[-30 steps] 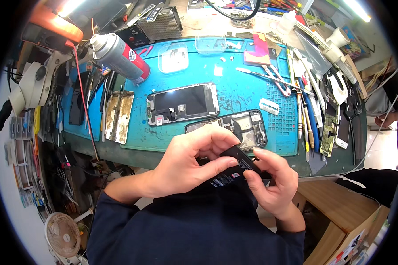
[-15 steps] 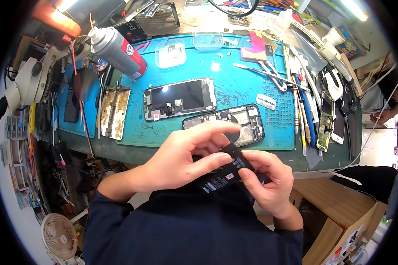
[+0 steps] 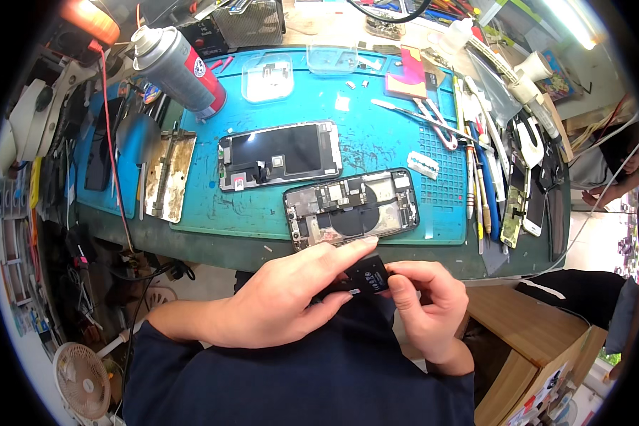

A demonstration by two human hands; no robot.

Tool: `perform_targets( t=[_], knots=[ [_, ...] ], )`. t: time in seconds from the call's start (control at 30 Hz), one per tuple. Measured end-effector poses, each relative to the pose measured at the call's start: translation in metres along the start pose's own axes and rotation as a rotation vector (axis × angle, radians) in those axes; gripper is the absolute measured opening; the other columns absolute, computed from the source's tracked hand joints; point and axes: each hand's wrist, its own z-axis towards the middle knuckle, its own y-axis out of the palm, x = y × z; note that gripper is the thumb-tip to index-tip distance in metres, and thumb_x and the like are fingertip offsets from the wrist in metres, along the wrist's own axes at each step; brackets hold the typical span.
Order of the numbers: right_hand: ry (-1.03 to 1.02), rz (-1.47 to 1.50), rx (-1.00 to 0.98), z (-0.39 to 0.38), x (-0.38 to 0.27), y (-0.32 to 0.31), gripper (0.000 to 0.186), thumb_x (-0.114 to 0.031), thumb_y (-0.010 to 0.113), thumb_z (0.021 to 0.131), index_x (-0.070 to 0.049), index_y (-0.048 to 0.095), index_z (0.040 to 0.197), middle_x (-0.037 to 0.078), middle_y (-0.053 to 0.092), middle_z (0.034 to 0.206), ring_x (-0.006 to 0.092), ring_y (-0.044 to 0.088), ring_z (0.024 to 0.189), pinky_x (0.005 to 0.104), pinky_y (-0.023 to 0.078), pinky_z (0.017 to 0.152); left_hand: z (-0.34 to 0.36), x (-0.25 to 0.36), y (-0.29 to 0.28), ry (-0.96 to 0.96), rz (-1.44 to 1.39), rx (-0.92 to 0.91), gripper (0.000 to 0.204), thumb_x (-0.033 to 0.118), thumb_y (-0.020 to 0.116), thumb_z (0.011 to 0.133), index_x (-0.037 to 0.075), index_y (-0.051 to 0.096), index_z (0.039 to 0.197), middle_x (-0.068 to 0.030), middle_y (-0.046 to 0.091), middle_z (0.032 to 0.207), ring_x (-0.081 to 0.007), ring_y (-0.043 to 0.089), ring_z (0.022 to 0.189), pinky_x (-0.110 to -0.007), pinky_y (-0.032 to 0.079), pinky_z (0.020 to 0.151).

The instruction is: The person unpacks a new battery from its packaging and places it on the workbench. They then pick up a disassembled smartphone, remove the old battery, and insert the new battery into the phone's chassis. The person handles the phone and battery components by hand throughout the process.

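Observation:
A black phone battery [image 3: 368,275] with white print is held close to my body, just off the bench's near edge. My left hand [image 3: 284,291] wraps it from the left, fingers over the top and thumb below. My right hand [image 3: 429,302] pinches at the battery's right end with thumb and forefinger; exactly what lies between those fingertips is too small to make out. Just beyond my hands lies an open phone housing [image 3: 358,213], its circuit board and round coil showing. A detached phone screen assembly [image 3: 284,157] rests behind it, a little to the left.
A blue work mat [image 3: 227,213] covers the bench. On it stand a spray can [image 3: 181,74] and clear plastic boxes [image 3: 268,92]. A razor blade [image 3: 423,165], scissors [image 3: 437,124] and several pens and tools [image 3: 484,177] lie on the right. A wooden cabinet [image 3: 525,323] stands lower right.
The battery has turned and my left hand now covers more of it. My left hand has drawn back from the phone housing, which shows fully. The whole view has shifted slightly.

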Motion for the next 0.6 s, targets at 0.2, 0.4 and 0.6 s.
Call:
perform_targets(
  t=[0.2, 0.4, 0.6],
  knots=[
    [-0.215, -0.262, 0.016, 0.005, -0.007, 0.002, 0.013, -0.006, 0.076, 0.086, -0.003, 0.072, 0.097, 0.008, 0.073, 0.085, 0.0158, 0.068, 0.063, 0.0279, 0.053, 0.056, 0.0, 0.001, -0.007, -0.011, 0.008, -0.073, 0.072, -0.005, 0.074, 0.083, 0.002, 0.045, 0.148, -0.0134, 0.062, 0.113, -0.02, 0.066, 0.083, -0.031, 0.054, 0.073],
    [-0.031, -0.024, 0.016, 0.006, -0.017, 0.0, 0.013, -0.009, 0.07, 0.093, -0.001, 0.069, 0.103, 0.008, 0.073, 0.086, 0.0128, 0.072, 0.074, 0.0262, 0.057, 0.066, 0.002, -0.004, -0.008, 0.007, -0.045, 0.05, 0.068, -0.007, 0.074, 0.082, 0.001, 0.049, 0.145, -0.0136, 0.066, 0.103, -0.0197, 0.068, 0.086, -0.032, 0.057, 0.078],
    [-0.181, -0.145, 0.08, -0.003, -0.021, -0.003, 0.021, -0.004, 0.069, 0.094, -0.001, 0.07, 0.114, 0.011, 0.074, 0.098, 0.0153, 0.073, 0.083, 0.0266, 0.058, 0.072, 0.007, -0.018, -0.001, 0.076, -0.109, 0.068, 0.068, -0.008, 0.072, 0.082, -0.001, 0.047, 0.145, -0.0143, 0.067, 0.102, -0.0192, 0.067, 0.083, -0.03, 0.056, 0.077]
  ],
)
